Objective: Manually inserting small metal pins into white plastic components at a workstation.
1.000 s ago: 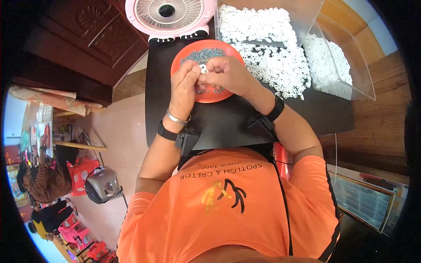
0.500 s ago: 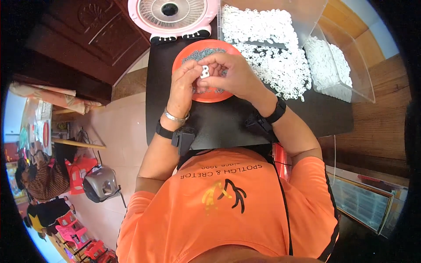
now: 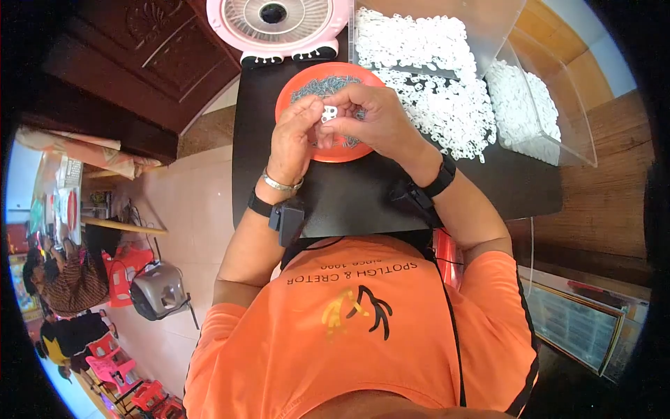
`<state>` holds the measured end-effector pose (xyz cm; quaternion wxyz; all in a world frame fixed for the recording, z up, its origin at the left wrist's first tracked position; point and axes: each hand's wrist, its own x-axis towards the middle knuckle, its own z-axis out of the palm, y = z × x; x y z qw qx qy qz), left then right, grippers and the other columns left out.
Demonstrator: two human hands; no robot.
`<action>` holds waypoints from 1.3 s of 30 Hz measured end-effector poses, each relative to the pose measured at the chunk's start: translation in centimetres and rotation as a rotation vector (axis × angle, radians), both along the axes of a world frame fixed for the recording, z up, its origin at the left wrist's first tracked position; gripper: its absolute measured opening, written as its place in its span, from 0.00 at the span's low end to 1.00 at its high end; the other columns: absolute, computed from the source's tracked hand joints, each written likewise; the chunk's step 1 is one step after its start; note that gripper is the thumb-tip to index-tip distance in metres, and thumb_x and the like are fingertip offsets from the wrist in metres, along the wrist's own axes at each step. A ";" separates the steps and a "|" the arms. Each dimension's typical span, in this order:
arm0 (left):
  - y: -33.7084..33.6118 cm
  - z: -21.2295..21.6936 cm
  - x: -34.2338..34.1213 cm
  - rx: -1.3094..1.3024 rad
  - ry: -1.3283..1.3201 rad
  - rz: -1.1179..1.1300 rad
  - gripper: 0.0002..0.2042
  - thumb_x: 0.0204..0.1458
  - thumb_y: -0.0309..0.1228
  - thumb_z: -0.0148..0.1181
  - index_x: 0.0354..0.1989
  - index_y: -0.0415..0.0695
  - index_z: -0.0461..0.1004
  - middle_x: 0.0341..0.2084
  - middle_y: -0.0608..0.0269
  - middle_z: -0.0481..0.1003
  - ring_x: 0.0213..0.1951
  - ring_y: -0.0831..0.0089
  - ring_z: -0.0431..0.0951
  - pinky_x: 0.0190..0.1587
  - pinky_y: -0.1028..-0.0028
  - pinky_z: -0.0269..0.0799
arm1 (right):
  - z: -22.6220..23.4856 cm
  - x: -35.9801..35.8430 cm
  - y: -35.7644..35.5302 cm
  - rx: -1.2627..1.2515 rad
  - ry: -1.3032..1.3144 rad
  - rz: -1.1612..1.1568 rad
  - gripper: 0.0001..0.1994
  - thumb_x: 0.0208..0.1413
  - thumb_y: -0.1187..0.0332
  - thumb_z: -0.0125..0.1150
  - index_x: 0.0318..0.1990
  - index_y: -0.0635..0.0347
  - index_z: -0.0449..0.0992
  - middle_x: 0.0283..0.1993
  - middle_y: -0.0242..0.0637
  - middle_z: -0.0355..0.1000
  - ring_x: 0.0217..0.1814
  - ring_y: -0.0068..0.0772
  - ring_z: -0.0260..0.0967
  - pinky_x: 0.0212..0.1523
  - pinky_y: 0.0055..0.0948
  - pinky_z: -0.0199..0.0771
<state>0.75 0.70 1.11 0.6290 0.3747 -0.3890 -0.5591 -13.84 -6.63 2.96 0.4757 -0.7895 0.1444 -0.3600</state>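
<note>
Both hands meet over a round orange plastic plate (image 3: 296,91) that sits on the black counter (image 3: 349,195) and carries a heap of small grey metal bits (image 3: 321,85). The left hand (image 3: 293,140) and the right hand (image 3: 370,119) pinch one small white plastic piece (image 3: 329,113) between their fingertips, fingers curled close around it. A loose pile of white plastic pieces (image 3: 447,105) lies just beside the plate, next to a clear plastic box (image 3: 551,119). A pink fan (image 3: 279,21) stands behind the plate.
</note>
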 end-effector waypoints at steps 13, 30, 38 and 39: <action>0.0 -0.1 -0.3 -0.065 -0.042 0.055 0.12 0.58 0.37 0.45 0.31 0.40 0.68 0.18 0.66 0.69 0.19 0.81 0.67 0.24 0.83 0.63 | -0.2 0.2 0.4 -0.336 -0.029 -0.161 0.12 0.44 0.73 0.65 0.39 0.59 0.74 0.24 0.32 0.69 0.23 0.20 0.67 0.25 0.19 0.67; 0.0 -0.5 -0.4 -0.121 -0.092 0.083 0.13 0.58 0.37 0.45 0.28 0.40 0.68 0.17 0.67 0.68 0.20 0.82 0.66 0.24 0.82 0.60 | -0.5 0.6 0.7 -0.377 -0.112 -0.154 0.07 0.46 0.70 0.60 0.33 0.59 0.71 0.26 0.38 0.70 0.28 0.38 0.70 0.28 0.32 0.69; 0.6 -0.3 -0.8 -0.189 0.020 0.062 0.14 0.58 0.37 0.44 0.34 0.37 0.69 0.21 0.62 0.70 0.23 0.77 0.70 0.29 0.80 0.65 | 0.5 0.1 0.8 -0.540 -0.146 -0.198 0.12 0.43 0.75 0.65 0.38 0.59 0.74 0.24 0.33 0.70 0.22 0.23 0.68 0.23 0.21 0.67; 0.6 -0.2 -0.8 -0.189 0.018 0.059 0.14 0.58 0.37 0.44 0.34 0.37 0.69 0.21 0.62 0.70 0.23 0.77 0.70 0.29 0.80 0.65 | 0.6 0.1 0.8 -0.538 -0.148 -0.197 0.12 0.43 0.75 0.66 0.38 0.59 0.74 0.24 0.33 0.69 0.22 0.22 0.67 0.22 0.21 0.66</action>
